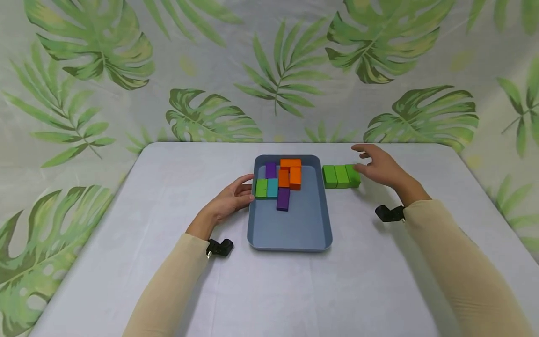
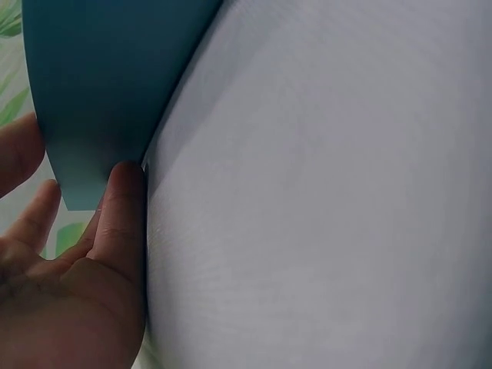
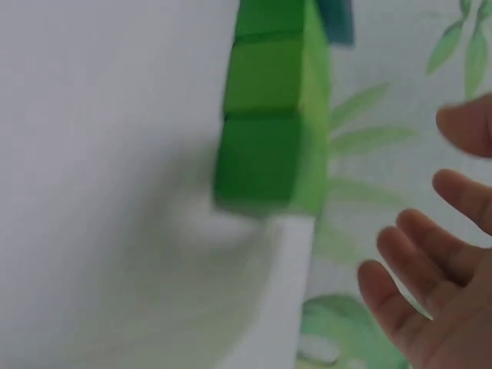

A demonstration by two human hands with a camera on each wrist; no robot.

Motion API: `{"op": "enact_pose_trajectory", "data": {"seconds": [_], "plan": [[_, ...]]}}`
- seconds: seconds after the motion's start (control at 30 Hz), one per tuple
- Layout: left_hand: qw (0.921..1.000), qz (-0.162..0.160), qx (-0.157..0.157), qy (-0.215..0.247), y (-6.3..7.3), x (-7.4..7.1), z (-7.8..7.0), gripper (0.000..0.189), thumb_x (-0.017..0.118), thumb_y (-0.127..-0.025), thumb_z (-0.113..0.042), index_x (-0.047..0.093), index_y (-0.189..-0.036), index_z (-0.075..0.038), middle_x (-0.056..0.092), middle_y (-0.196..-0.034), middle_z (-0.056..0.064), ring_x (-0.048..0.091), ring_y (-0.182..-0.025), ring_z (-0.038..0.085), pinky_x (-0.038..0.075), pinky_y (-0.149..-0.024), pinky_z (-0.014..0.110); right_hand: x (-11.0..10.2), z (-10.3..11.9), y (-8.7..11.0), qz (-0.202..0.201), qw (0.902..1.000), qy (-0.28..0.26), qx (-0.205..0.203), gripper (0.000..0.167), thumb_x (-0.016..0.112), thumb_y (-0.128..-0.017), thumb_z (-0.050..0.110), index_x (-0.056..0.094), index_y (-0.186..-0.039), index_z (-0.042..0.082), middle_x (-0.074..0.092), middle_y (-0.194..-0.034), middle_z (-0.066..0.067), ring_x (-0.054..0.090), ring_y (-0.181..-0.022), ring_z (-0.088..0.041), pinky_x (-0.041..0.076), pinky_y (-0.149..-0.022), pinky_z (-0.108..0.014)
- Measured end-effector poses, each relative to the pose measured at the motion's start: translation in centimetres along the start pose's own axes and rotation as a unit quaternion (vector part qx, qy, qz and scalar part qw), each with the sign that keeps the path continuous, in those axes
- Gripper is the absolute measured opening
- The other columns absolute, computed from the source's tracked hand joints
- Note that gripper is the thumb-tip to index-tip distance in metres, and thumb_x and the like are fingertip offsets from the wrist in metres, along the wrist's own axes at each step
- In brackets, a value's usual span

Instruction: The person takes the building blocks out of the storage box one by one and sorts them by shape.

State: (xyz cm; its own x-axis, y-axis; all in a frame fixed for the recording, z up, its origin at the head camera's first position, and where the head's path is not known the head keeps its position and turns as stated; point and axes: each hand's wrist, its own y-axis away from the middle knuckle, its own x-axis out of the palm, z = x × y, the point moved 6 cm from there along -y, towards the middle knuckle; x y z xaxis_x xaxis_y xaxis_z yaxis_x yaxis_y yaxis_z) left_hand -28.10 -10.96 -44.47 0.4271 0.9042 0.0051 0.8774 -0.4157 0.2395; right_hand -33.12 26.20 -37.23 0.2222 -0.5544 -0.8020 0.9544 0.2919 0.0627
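Note:
A blue-grey tray lies on the table with several coloured blocks grouped in its upper left part. My left hand touches the tray's left side with loosely extended fingers; in the left wrist view a fingertip meets the tray's outer wall near the tabletop. Three green blocks stand side by side just right of the tray. Over the rightmost of them hovers my right hand, thumb and fingers spread and holding nothing. The right wrist view shows those fingers apart from the green blocks.
Inside the tray are orange blocks, purple blocks, a light green block and a teal block. A white cloth covers the table. Behind it hangs a leaf-patterned curtain.

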Motion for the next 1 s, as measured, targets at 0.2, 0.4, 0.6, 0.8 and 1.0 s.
{"op": "enact_pose_trajectory", "data": {"seconds": [0.2,0.4,0.6,0.8,1.0], "plan": [[1.0,0.001,0.001,-0.003,0.1,0.0,0.0,0.071,0.052,-0.098,0.003,0.022,-0.159,-0.019,0.032,-0.158,0.02,0.036,-0.146,0.033,0.034,-0.12,0.048,-0.4,3.7,0.4,-0.055,0.9961,0.007,-0.069,0.049,0.055,-0.098,0.011,0.044,-0.146,0.002,0.042,-0.149,-0.024,0.042,-0.134,-0.045,0.041,-0.106,-0.062],[1.0,0.002,0.0,-0.008,0.1,0.0,0.1,0.071,0.052,-0.098,0.003,0.021,-0.159,-0.019,0.031,-0.159,0.02,0.034,-0.146,0.034,0.032,-0.12,0.049,0.1,6.9,0.8,-0.043,0.9919,-0.001,-0.12,0.046,0.057,-0.098,0.01,0.048,-0.143,0.002,0.044,-0.147,-0.023,0.043,-0.133,-0.044,0.042,-0.105,-0.061],[0.9999,0.005,0.005,-0.012,0.0,-0.1,-0.1,0.071,0.051,-0.098,0.003,0.021,-0.159,-0.018,0.031,-0.159,0.02,0.034,-0.147,0.034,0.032,-0.12,0.05,0.4,8.9,0.6,-0.028,0.9895,0.013,-0.141,0.043,0.057,-0.099,0.011,0.05,-0.14,0.002,0.048,-0.145,-0.021,0.045,-0.132,-0.043,0.043,-0.106,-0.059],[0.9999,0.008,0.006,-0.008,0.1,-0.1,-0.1,0.072,0.052,-0.098,0.003,0.021,-0.159,-0.018,0.031,-0.159,0.02,0.034,-0.146,0.034,0.033,-0.12,0.049,1.0,10.3,-0.1,-0.001,0.9884,0.027,-0.149,0.043,0.058,-0.098,0.011,0.052,-0.14,0.002,0.051,-0.143,-0.021,0.046,-0.131,-0.04,0.042,-0.107,-0.06],[0.9999,0.01,0.006,-0.002,0.1,-0.1,0.0,0.072,0.052,-0.098,0.003,0.02,-0.159,-0.018,0.031,-0.159,0.02,0.033,-0.147,0.033,0.033,-0.119,0.048,2.9,11.4,-1.6,0.037,0.9862,0.051,-0.153,0.043,0.058,-0.098,0.014,0.053,-0.139,0.002,0.054,-0.142,-0.02,0.048,-0.13,-0.04,0.042,-0.108,-0.059]]}}
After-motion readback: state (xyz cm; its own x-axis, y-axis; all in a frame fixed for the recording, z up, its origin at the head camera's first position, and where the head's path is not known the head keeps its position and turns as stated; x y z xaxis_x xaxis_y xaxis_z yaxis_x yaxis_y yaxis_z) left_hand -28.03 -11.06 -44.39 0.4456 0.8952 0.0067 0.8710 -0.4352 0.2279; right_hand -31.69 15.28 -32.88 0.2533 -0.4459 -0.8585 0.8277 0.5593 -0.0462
